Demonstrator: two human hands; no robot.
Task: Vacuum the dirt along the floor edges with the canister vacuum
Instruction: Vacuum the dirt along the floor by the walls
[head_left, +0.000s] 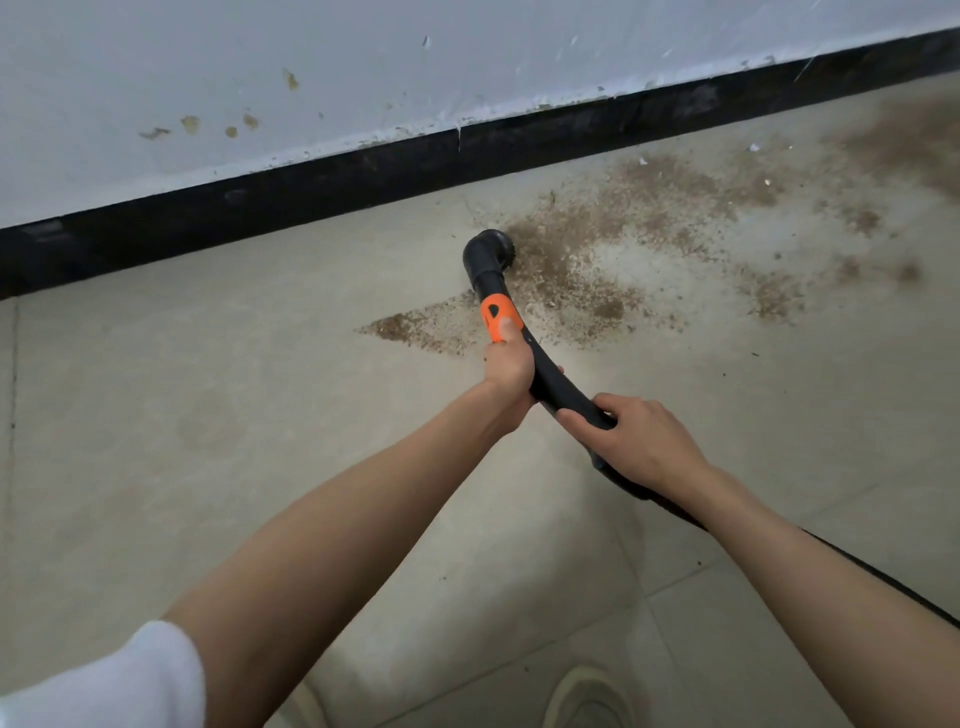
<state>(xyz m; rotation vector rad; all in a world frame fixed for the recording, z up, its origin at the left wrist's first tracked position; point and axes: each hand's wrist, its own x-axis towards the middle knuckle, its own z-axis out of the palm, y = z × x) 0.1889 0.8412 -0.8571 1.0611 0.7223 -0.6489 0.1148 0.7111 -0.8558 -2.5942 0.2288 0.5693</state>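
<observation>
A black vacuum hose handle (550, 382) with an orange collar (500, 316) ends in a round black nozzle (491, 249) that sits on the floor at the left edge of a brown dirt patch (613, 260). My left hand (509, 371) grips the handle just below the orange collar, thumb lying on the orange part. Lower on the curved handle, my right hand (631, 441) grips the hose. More dirt (893, 135) spreads toward the far right along the black skirting (363, 176).
A white wall (311, 67) with brown stains rises above the skirting. The floor (208, 415) is beige tile. The hose (857, 571) trails off to the lower right under my right forearm. A shoe tip (589, 699) shows at the bottom edge.
</observation>
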